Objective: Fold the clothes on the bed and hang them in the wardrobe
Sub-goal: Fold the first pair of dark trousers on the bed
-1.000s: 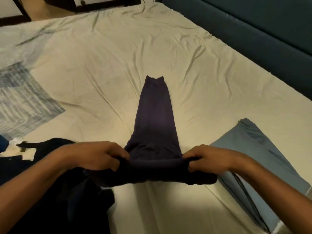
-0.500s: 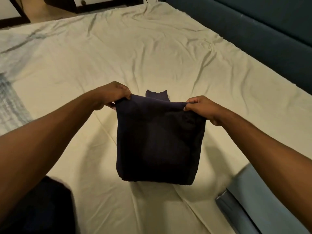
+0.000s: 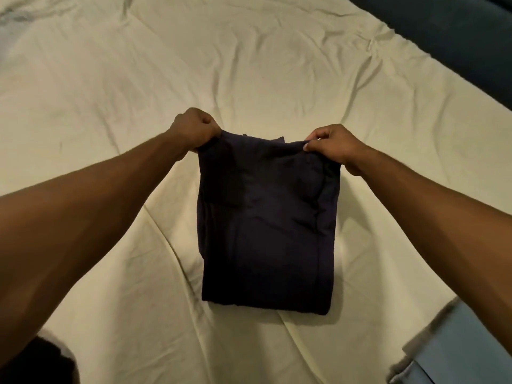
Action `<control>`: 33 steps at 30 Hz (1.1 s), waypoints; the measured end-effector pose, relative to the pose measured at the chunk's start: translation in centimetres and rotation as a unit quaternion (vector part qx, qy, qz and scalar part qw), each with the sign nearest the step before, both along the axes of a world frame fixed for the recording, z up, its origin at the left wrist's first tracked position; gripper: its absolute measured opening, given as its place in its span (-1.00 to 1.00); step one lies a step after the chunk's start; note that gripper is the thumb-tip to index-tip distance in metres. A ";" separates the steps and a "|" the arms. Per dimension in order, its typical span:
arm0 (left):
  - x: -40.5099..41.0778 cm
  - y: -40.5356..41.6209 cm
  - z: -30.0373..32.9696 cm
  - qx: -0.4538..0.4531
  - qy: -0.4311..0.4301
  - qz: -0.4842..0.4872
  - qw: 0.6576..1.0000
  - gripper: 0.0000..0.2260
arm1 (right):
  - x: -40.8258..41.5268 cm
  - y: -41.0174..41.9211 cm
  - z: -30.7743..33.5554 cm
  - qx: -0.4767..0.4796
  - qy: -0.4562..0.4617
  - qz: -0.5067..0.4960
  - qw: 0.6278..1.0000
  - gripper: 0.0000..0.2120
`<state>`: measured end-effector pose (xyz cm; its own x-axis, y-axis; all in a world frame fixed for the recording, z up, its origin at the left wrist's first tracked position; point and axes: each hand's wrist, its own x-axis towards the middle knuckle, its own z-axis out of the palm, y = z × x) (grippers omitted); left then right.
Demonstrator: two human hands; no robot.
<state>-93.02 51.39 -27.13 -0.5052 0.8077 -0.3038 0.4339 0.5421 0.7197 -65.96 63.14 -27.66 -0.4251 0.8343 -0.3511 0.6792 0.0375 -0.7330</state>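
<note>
Head view: left hand (image 3: 194,128) and right hand (image 3: 331,146) are pinching the far corners of a soft, limp, folded dark navy cloth garment (image 3: 267,225), seemingly the best holds.

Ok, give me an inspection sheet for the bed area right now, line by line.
Surface: cream sheet, wrinkled.
Job's things: dark garment, folded over, flat on the sheet; blue garment at the near right edge.
Clutter: dark cloth at the near left corner, mostly out of frame.
Grippers: left hand and right hand each pinch a far corner of the dark garment.
Cables: nothing seen.
Surroundings: dark headboard along the right.
</note>
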 end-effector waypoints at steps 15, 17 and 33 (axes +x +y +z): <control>13.1 -15.2 -9.5 -0.041 0.307 -0.227 0.923 -0.34 | 0.1 -10.9 -8.7 0.304 -0.234 0.228 0.895 -0.30; 12.5 -15.2 -9.8 -0.058 0.308 -0.215 0.925 -0.33 | -0.2 -10.3 -8.5 0.297 -0.247 0.217 0.896 -0.28; 6.2 -3.8 -5.4 0.030 0.064 0.161 0.984 -0.64 | -2.6 -4.4 -5.7 0.293 -0.221 0.032 0.930 -0.75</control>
<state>-86.86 47.61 -32.48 -0.7694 0.6136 -0.1777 0.3349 0.6243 0.7058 -68.53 58.78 -33.35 -0.4021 0.9156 0.0030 0.8920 0.3925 -0.2243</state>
